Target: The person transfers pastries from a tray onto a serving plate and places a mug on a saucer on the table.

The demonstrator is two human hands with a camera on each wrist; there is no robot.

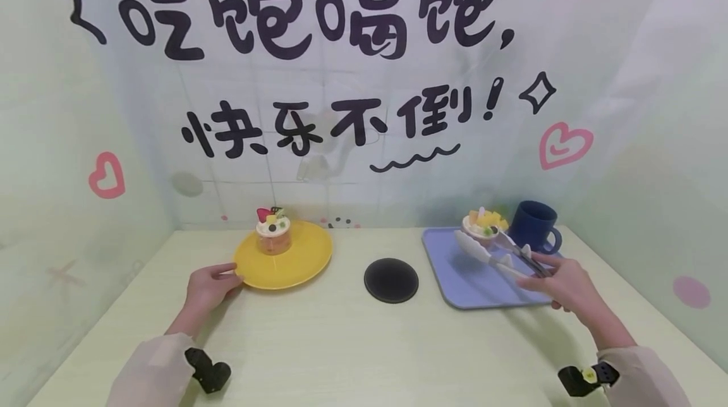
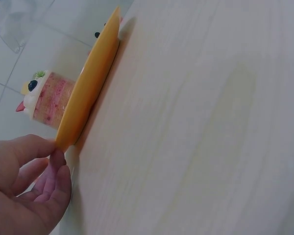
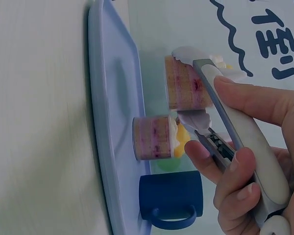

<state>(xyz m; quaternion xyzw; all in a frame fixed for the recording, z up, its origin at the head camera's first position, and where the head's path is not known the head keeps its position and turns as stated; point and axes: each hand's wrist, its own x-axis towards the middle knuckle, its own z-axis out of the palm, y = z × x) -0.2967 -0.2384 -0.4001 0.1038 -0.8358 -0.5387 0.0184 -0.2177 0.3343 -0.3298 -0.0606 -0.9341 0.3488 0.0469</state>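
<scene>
My left hand (image 1: 209, 291) pinches the near-left rim of a yellow plate (image 1: 307, 261) between thumb and fingers. On that plate stands a small clear cup of layered cake (image 1: 275, 241), topped with cream and fruit. My right hand (image 1: 570, 285) grips white-and-metal tongs (image 3: 252, 132). Between the tong tips a layered cake cup (image 3: 187, 85) is held, raised off the blue tray (image 1: 466, 290). A second cake cup (image 3: 154, 138) with yellow fruit on top stands on the tray. In the head view the two right-hand cups overlap and are hard to separate.
A dark blue mug (image 1: 531, 225) stands at the tray's back right, close to the right hand. Between plate and tray lies a round black coaster (image 1: 391, 280). A printed backdrop (image 1: 341, 97) closes off the table's back and sides.
</scene>
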